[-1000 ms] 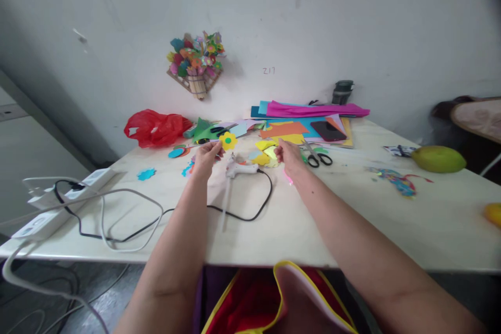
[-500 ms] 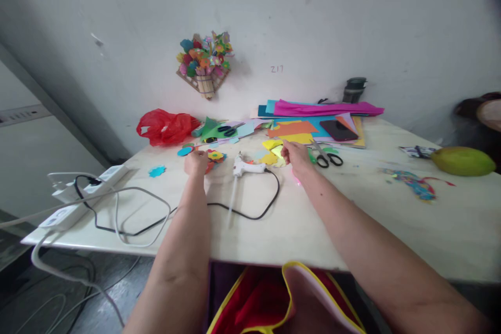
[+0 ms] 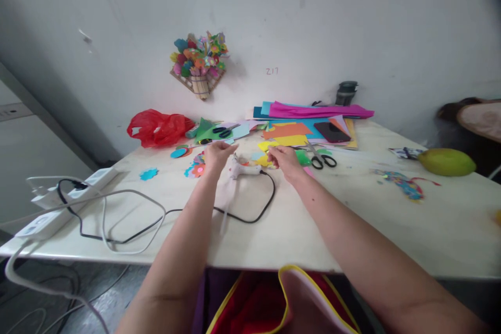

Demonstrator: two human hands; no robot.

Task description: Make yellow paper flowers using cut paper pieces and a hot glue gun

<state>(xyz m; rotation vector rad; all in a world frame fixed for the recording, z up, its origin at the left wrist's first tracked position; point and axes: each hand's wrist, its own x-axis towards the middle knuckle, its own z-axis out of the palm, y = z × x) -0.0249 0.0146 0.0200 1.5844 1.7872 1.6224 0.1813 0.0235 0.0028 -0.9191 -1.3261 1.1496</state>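
Observation:
My left hand (image 3: 219, 157) hovers just behind and left of a white hot glue gun (image 3: 247, 169), thumb and fingers pinched together; whatever they hold, if anything, is too small to make out. To its right, my right hand (image 3: 285, 160) is closed with fingertips pressed together near yellow paper scraps (image 3: 266, 145), and its contents are hidden. The glue gun lies on the table with a clear glue stick (image 3: 225, 209) extending from it toward me. Left of my left hand sit colourful paper flowers (image 3: 197, 169). Black-handled scissors (image 3: 323, 159) rest right of my right hand.
Blue paper cutouts (image 3: 148, 174) and a power strip (image 3: 43, 225) with looping cables are at left. A red plastic bag (image 3: 158, 128), second scissors (image 3: 225, 131), coloured sheets (image 3: 291, 129) and a phone (image 3: 332, 132) lie behind. A green fruit (image 3: 446, 162) is at right.
My left hand has moved right, away from the paper flowers and up to the glue gun. My right hand stays near the yellow scraps. The camera view has shifted slightly.

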